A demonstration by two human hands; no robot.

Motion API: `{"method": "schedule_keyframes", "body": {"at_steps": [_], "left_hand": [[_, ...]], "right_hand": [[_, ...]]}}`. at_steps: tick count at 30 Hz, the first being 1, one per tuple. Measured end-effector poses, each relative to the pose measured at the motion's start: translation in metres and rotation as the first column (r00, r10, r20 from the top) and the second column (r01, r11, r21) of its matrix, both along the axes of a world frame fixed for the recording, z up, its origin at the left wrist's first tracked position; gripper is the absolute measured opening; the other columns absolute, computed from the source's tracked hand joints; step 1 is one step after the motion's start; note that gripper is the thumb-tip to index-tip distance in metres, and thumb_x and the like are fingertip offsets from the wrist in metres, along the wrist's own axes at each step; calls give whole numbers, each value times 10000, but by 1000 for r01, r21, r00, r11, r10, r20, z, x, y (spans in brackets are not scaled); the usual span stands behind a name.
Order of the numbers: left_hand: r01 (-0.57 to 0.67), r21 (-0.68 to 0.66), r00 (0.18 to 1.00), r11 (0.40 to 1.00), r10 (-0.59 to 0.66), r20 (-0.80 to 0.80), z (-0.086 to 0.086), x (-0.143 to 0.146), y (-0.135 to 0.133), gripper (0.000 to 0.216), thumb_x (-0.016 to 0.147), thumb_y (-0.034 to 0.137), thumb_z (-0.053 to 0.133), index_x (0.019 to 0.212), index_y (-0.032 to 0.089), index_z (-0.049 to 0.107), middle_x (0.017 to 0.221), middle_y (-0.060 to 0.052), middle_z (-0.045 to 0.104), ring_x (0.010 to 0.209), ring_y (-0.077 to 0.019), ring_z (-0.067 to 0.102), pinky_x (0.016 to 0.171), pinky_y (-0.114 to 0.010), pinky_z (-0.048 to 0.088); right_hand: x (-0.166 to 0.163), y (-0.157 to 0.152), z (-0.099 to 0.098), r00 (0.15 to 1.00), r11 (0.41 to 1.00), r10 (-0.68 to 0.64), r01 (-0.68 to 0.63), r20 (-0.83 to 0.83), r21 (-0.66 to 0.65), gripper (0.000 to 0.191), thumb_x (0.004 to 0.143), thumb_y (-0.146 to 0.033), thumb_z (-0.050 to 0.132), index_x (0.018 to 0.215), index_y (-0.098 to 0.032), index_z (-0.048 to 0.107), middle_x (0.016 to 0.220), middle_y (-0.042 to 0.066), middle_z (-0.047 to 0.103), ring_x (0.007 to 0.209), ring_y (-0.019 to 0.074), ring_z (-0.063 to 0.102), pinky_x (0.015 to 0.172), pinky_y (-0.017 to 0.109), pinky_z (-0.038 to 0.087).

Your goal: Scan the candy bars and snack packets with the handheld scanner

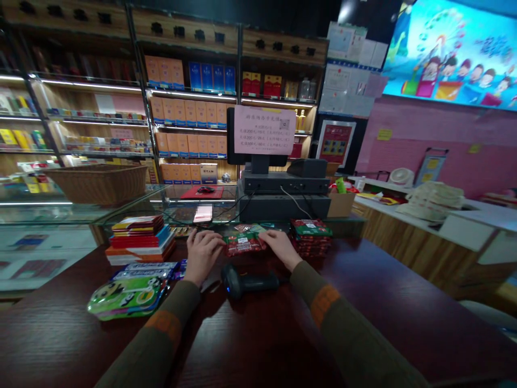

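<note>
Between my two hands is a red and green snack packet (244,242), at the far side of the dark wooden counter. My left hand (204,253) pinches its left end with curled fingers. The fingers of my right hand (279,246) are closed on the packet's right end. A black barcode scanner (250,283) with a small blue light lies on the counter just in front of the packet. To the right of my right hand is a stack of similar red and green packets (310,237). Green panda-print packages (127,295) lie left of my left forearm.
Left of my hands stand a pile of boxes and booklets (139,242) and purple packets (149,269). Behind the counter are a glass display case (169,202), a cash register with a monitor (285,186), a wicker basket (100,183) and stocked shelves (189,113).
</note>
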State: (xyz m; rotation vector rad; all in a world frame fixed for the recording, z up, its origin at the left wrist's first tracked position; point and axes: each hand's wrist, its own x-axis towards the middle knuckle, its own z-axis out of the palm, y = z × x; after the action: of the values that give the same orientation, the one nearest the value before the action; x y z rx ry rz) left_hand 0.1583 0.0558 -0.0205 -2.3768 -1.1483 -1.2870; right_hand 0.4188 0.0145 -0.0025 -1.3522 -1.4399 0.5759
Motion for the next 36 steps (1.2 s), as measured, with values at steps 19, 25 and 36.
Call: {"method": "schedule_keyframes", "body": {"at_steps": [19,25,36], "left_hand": [[164,158,955,974,-117,-272,54,70,-11,138,909,220,616,905,301,727,1315,18,671,1403,-294,423,1235,-670,94],[174,180,965,968,-131,-226,62,119,-11,117,868,208,651,831,279,737,1332,-44,621,1395,-317,415,1235,-672,129],[226,176,955,958,-182,-235,62,204,3,99,860,240,666,817,272,749,1313,-73,593,1361,-321,429,1233,-660,153]], "right_hand": [[42,-35,19,655,846,-519,303,550,438,396,940,-145,459,1233,-286,684,1263,56,710,1402,227,462,1219,608,35],[88,-38,25,625,814,-572,356,531,458,397,938,-158,454,1241,-279,680,1286,71,697,1413,244,451,1211,635,36],[164,-40,20,596,797,-603,438,530,415,385,937,-167,461,1234,-280,678,1281,52,701,1408,237,457,1211,630,7]]}}
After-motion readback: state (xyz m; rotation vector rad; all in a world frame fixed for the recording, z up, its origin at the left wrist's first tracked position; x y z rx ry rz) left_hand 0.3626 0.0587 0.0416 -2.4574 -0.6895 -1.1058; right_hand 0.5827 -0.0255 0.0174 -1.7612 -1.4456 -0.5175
